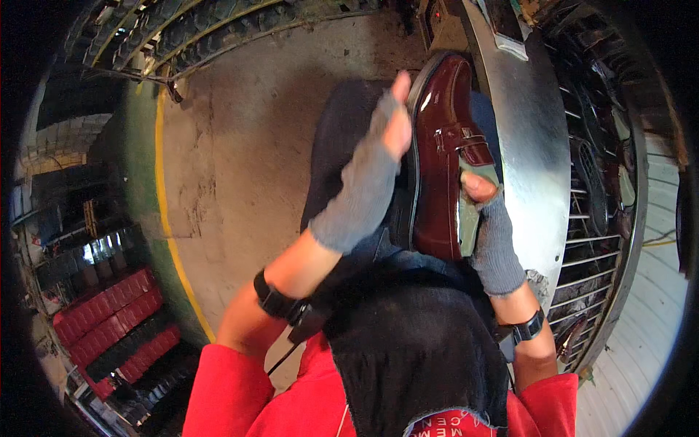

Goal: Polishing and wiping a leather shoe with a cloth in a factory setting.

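A glossy burgundy loafer (435, 175) with a strap across its front lies sole-to-the-left, toe pointing away, above my lap. A pale green form, which looks like a shoe last (468, 222), fills its opening. My right hand (495, 233), in a grey fingerless glove, grips the shoe at the heel side, thumb over the green form; its other fingers are hidden underneath. Along the sole's left edge, my left hand (370, 171), gloved likewise, is held flat with its fingers stretched out toward the toe. Whether it touches the sole I cannot tell.
A shiny metal plate (535, 160) runs close along the right, beside a barred rack (593, 273) holding shoes. Another rack (218, 33) of dark shoe-like items stands far left. Red and black ridged pieces (109, 313) lie lower left, past a yellow floor line (164, 197).
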Demonstrator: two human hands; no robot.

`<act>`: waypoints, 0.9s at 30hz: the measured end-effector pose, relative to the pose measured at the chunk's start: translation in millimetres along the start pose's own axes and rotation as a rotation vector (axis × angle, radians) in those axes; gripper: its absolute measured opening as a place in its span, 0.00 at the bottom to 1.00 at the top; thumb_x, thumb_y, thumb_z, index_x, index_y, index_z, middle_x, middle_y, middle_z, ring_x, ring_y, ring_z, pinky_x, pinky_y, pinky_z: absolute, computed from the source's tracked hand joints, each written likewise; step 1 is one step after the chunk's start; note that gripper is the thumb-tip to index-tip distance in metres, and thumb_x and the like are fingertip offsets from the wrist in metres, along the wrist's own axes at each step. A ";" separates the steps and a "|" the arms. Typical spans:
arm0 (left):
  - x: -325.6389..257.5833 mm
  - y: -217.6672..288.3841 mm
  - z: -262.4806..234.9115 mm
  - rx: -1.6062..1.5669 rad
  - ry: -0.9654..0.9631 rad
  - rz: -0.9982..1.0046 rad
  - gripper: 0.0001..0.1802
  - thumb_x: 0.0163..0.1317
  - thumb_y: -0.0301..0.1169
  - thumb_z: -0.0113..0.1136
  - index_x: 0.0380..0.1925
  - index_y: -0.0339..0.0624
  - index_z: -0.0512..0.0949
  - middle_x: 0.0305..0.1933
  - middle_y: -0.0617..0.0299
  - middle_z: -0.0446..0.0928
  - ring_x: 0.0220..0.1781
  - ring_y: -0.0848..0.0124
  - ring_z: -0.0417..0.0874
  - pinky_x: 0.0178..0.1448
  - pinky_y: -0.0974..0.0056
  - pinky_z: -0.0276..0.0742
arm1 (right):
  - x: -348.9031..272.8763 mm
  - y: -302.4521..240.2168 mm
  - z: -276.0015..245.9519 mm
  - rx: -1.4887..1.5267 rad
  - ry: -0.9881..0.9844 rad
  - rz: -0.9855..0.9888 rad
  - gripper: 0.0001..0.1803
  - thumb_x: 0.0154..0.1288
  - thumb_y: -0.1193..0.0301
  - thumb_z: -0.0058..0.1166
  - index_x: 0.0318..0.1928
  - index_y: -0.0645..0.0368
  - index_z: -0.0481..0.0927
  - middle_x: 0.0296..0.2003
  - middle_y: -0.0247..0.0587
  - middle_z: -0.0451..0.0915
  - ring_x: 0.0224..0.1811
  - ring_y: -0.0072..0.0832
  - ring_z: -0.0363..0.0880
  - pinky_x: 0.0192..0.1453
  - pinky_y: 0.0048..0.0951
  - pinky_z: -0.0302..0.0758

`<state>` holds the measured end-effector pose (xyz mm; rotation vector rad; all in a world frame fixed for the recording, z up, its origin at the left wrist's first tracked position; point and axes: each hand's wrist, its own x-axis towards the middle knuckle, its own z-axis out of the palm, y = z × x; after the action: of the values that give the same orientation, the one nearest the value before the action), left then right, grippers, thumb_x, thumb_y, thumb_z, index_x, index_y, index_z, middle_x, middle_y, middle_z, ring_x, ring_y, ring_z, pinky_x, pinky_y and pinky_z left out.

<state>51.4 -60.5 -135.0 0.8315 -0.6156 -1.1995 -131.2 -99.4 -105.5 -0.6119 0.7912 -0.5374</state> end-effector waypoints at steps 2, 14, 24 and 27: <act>-27.6 -78.9 -93.8 0.335 -0.209 0.002 0.41 0.84 0.43 0.46 0.86 0.38 0.43 0.90 0.56 0.46 0.89 0.66 0.47 0.89 0.61 0.45 | 17.8 16.3 9.8 0.017 -0.081 -0.003 0.29 0.77 0.57 0.54 0.68 0.66 0.77 0.59 0.50 0.86 0.54 0.36 0.90 0.61 0.38 0.88; -36.6 -56.6 -8.5 0.105 0.046 -0.190 0.39 0.85 0.50 0.42 0.83 0.36 0.51 0.83 0.52 0.60 0.83 0.67 0.60 0.84 0.62 0.58 | 47.5 27.4 -35.0 -0.042 0.085 -0.106 0.29 0.81 0.54 0.50 0.71 0.62 0.73 0.60 0.48 0.85 0.58 0.34 0.88 0.64 0.36 0.87; -40.5 47.8 56.6 0.280 0.106 -0.149 0.48 0.72 0.39 0.66 0.83 0.34 0.52 0.76 0.50 0.69 0.69 0.64 0.77 0.69 0.63 0.77 | -6.4 -3.5 0.1 -0.352 -0.085 -0.575 0.54 0.75 0.31 0.45 0.81 0.65 0.60 0.78 0.49 0.67 0.79 0.39 0.68 0.83 0.41 0.63; -38.3 80.6 77.4 -0.174 -0.078 -0.255 0.50 0.65 0.60 0.60 0.77 0.36 0.63 0.72 0.46 0.74 0.71 0.55 0.79 0.78 0.50 0.73 | -37.1 -23.7 37.8 -0.145 -0.104 -0.462 0.48 0.79 0.38 0.47 0.80 0.67 0.63 0.78 0.46 0.66 0.80 0.32 0.62 0.85 0.36 0.53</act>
<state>24.3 -29.8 -24.2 0.7334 -0.4692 -1.5006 -128.7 -80.8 -50.6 -0.9592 0.5926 -0.8667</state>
